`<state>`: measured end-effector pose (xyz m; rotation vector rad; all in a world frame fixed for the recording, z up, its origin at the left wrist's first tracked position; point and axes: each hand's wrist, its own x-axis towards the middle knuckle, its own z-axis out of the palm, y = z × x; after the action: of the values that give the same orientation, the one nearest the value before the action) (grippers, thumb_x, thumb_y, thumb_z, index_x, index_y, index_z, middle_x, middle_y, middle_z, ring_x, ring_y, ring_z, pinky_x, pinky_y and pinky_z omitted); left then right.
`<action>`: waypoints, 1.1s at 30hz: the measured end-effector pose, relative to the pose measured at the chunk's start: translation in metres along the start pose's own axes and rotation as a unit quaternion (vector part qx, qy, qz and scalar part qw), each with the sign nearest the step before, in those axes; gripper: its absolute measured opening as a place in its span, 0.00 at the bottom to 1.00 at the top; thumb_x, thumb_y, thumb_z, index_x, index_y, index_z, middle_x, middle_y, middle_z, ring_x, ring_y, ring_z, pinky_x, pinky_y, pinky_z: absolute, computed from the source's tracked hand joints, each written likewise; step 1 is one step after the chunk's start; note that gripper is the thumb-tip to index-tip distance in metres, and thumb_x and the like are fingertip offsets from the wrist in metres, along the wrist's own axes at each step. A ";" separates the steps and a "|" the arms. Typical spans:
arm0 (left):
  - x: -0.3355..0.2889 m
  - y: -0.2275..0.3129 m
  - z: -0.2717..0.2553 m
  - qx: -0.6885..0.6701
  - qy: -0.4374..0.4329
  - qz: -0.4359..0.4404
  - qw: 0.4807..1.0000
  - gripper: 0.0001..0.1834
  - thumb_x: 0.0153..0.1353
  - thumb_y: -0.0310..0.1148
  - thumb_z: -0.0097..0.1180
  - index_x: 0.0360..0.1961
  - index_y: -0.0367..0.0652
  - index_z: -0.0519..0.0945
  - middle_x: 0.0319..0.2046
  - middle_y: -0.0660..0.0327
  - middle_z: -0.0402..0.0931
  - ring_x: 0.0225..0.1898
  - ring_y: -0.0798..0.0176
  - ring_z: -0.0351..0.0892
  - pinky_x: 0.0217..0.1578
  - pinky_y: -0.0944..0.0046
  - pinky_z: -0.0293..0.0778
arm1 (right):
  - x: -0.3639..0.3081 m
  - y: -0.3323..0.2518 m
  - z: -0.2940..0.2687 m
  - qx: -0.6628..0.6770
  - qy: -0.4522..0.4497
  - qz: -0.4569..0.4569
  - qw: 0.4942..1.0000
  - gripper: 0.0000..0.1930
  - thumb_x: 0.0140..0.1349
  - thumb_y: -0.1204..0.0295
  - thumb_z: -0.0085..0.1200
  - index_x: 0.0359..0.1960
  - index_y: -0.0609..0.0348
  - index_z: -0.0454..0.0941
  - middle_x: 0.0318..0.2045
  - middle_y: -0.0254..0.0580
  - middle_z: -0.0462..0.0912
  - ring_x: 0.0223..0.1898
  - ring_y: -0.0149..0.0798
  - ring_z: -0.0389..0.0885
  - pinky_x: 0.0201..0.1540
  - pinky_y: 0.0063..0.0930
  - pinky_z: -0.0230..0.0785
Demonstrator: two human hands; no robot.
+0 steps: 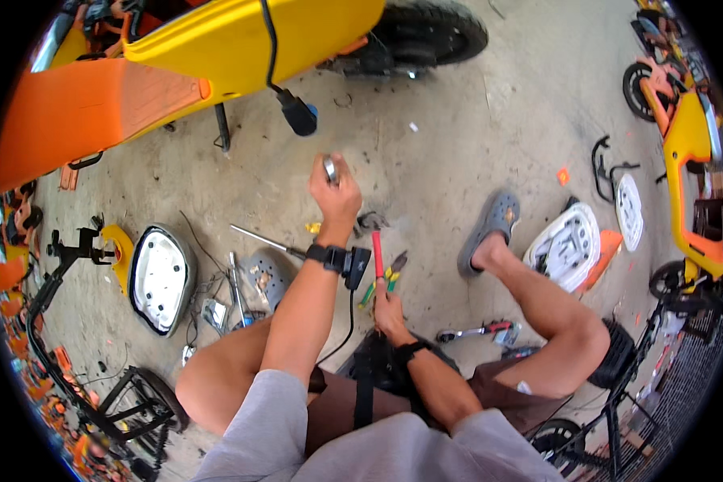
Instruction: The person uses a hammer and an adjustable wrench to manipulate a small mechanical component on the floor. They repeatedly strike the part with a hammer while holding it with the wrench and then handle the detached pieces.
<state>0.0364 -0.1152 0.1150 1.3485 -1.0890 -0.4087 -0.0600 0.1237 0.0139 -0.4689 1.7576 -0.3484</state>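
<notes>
My left hand (335, 193) reaches forward over the concrete floor. Its fingers are closed around a shiny, rounded metal piece (329, 167), largely hidden by the hand. Nearer to me, my right hand (390, 313) grips the red handle of a hammer (378, 255). The hammer's dark head points away from me, a little blurred, just right of my left wrist. Beside the handle lie pliers (394, 271) with green and yellow grips. A small yellow piece (312, 228) is on the floor left of the hammer head.
A yellow and orange scooter (257, 48) stands ahead, its black cable end (297, 115) hanging down. White-lined shells lie left (162, 277) and right (566, 245). A long metal rod (265, 241) lies by my left shoe; a ratchet (478, 330) lies at right. Scooter frames stand at both sides.
</notes>
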 end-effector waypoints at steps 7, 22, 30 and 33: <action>-0.002 0.007 -0.015 -0.017 0.009 -0.033 0.999 0.14 0.64 0.33 0.52 0.25 0.37 0.68 0.12 0.58 0.59 0.14 0.66 0.56 0.17 0.60 0.54 | -0.030 -0.098 -0.035 0.336 -0.024 -0.267 0.903 0.34 0.67 0.42 0.37 0.27 0.68 0.74 0.17 0.47 0.72 0.21 0.37 0.73 0.26 0.39 0.65; -0.015 0.006 -0.012 -0.006 -0.014 -0.002 1.000 0.18 0.68 0.37 0.49 0.23 0.37 0.67 0.12 0.65 0.56 0.17 0.73 0.52 0.17 0.66 0.51 | -0.061 -0.147 -0.059 0.284 0.028 -0.330 0.900 0.32 0.66 0.38 0.33 0.18 0.54 0.64 0.10 0.35 0.64 0.09 0.32 0.64 0.10 0.28 0.55; -0.012 -0.007 -0.013 -0.027 -0.029 -0.018 0.999 0.17 0.68 0.36 0.49 0.23 0.38 0.67 0.12 0.66 0.60 0.16 0.75 0.58 0.16 0.68 0.53 | -0.004 -0.049 -0.030 0.057 0.050 -0.047 0.996 0.33 0.66 0.40 0.37 0.17 0.58 0.68 0.12 0.36 0.65 0.17 0.28 0.67 0.21 0.28 0.61; -0.015 -0.007 -0.015 -0.030 -0.030 -0.004 0.999 0.17 0.68 0.36 0.49 0.23 0.37 0.68 0.12 0.66 0.60 0.15 0.74 0.57 0.16 0.67 0.53 | -0.014 -0.084 -0.058 0.091 0.075 -0.203 0.972 0.33 0.67 0.42 0.36 0.17 0.59 0.68 0.12 0.37 0.66 0.17 0.30 0.66 0.22 0.30 0.60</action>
<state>0.0440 -0.0966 0.1053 1.2949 -1.1128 -0.4858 -0.1028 0.0569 0.0789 -0.6848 1.7485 -0.8474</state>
